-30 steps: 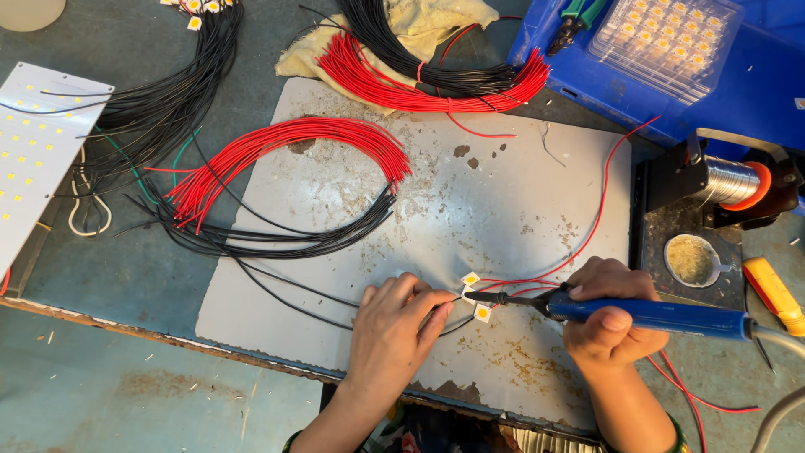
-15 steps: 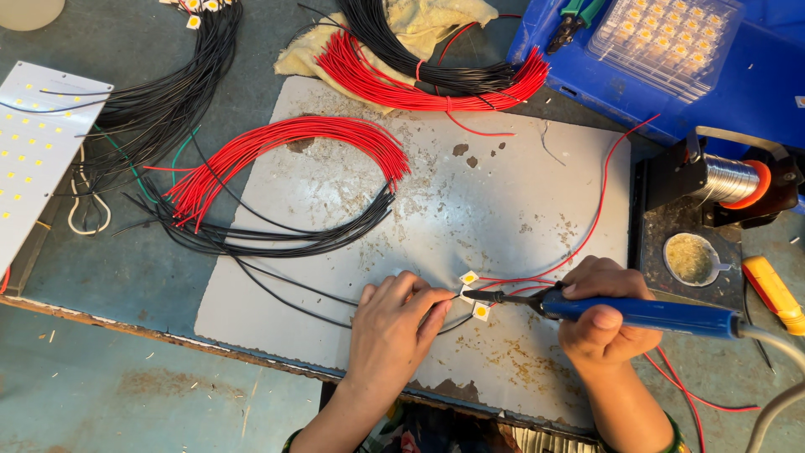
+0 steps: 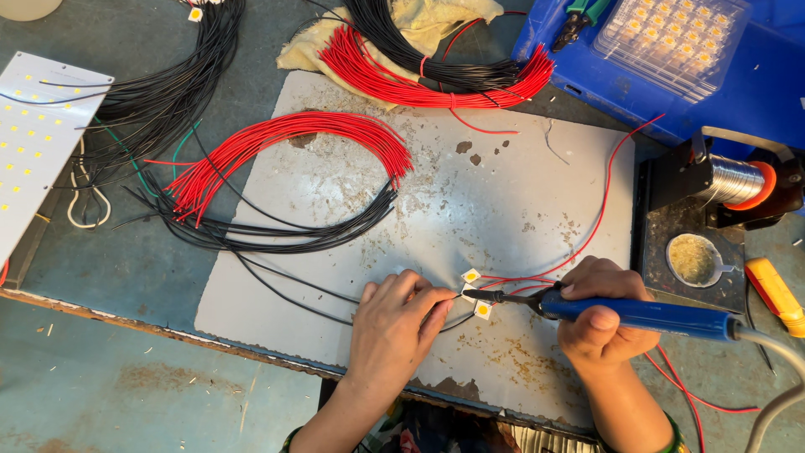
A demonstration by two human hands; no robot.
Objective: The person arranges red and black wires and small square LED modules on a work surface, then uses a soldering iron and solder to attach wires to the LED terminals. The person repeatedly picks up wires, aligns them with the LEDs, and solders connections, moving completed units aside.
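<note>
Barely anything has shifted: our right hand (image 3: 605,315) still grips the blue soldering iron (image 3: 637,315), tip at the small LED chips (image 3: 472,276), while left fingers (image 3: 423,304) pinch the wire (image 3: 319,306) on the worktop (image 3: 503,193).

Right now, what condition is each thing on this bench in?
Soldering iron: gripped in right hand, tip at the small chips.
Left hand: pressing a black wire down.
Small square chips: flat on grey mat.
Solder spool: mounted on its stand.
Red wire bundle: lying loose, curved.
</note>
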